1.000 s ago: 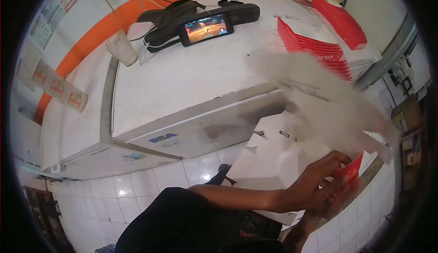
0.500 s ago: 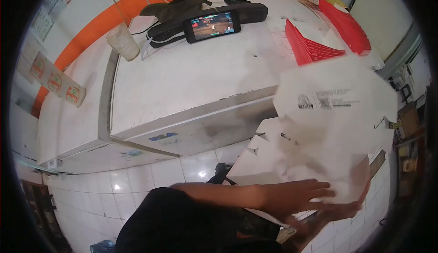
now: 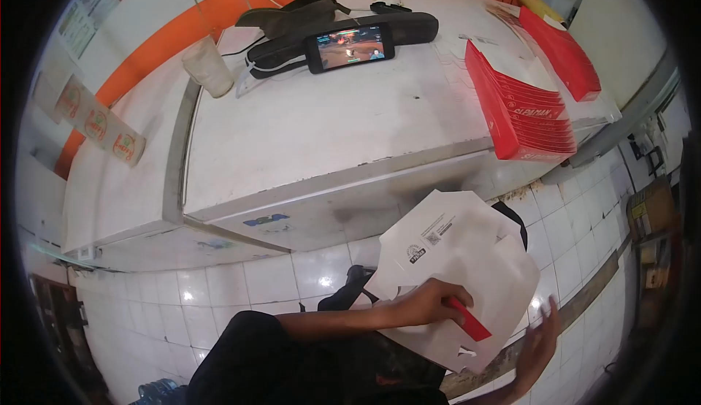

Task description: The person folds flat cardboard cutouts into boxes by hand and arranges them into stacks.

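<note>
A flat white cardboard box blank [image 3: 467, 259] with cut tabs and small black print lies tilted over my lap. My left hand [image 3: 438, 304] is closed on its folded-up flap, whose red side [image 3: 471, 321] shows below the fingers. Beside the right edge of the blank, my right hand [image 3: 538, 346] is open, fingers extended and apart from the card. Part of the blank's lower side is hidden by my left forearm.
Ahead is a white chest-like counter [image 3: 314, 135] carrying a phone [image 3: 350, 47] propped on a black case, a cloudy cup [image 3: 208, 67], and nested red cartons [image 3: 529, 113]. More red card [image 3: 562, 54] lies behind. A patterned cup [image 3: 98, 121] stands left. White tiles [image 3: 321, 273] cover the floor.
The blank has come down and left from in front of the red cartons onto my lap. My left hand has taken hold of the flap; my right hand has moved away from the card.
</note>
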The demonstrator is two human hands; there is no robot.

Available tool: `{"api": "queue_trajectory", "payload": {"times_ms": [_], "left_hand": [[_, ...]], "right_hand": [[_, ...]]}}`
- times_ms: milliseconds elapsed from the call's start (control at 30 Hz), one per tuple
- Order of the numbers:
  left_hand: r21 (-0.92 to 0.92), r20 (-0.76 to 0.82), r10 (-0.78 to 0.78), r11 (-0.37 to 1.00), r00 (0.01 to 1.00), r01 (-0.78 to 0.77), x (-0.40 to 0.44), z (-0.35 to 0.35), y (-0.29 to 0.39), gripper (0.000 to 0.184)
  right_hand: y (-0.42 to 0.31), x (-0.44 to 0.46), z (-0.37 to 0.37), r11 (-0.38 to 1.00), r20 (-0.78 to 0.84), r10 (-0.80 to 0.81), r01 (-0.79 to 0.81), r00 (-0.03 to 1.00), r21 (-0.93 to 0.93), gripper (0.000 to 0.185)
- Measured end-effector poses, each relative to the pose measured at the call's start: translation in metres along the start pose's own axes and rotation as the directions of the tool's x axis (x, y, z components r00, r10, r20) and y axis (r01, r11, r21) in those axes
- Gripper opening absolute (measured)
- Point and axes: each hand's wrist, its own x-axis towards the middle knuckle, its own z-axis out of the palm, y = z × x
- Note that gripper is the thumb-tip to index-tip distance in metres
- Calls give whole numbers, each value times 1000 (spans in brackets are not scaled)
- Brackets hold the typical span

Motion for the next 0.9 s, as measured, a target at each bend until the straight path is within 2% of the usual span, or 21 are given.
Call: {"api": "queue_trajectory", "payload": {"times_ms": [67,167,267,367,467,567,667,767,867,900], "left_hand": [[-187,-53,-129,975,990,117,1,0,5,22],[-141,-70,-161,979,984,150,3,5,6,18],[12,34,-328,945,944,328,5,8,33,16],[-33,74,-284,957,956,287,5,12,29,16],[-75,51,-122,989,991,125,1,18,29,16],[-51,43,-121,991,992,123,3,20,34,14],[134,61,-156,980,986,147,4,21,49,14],[232,134,15,972,991,-46,3,20,50,18],[311,182,-18,949,983,-40,2,14,59,20],[331,192,34,939,981,-98,2,13,56,20]], "right_hand": [[16,-35,-26,971,290,-205,231,935,-58,42],[-6,-56,1,917,321,-313,373,894,-144,36],[10,-72,26,923,198,-283,323,938,-211,27],[30,-79,38,964,-75,-205,188,976,-190,22],[39,-85,45,975,-191,-158,123,969,-184,19],[53,-88,45,945,-284,-206,115,937,-306,22],[42,-87,56,952,-466,-212,75,859,-295,25],[37,-81,49,945,-224,-240,175,944,-278,29],[29,-77,47,930,-155,-285,233,946,-285,30],[27,-77,46,927,-147,-292,242,945,-286,29]]}}
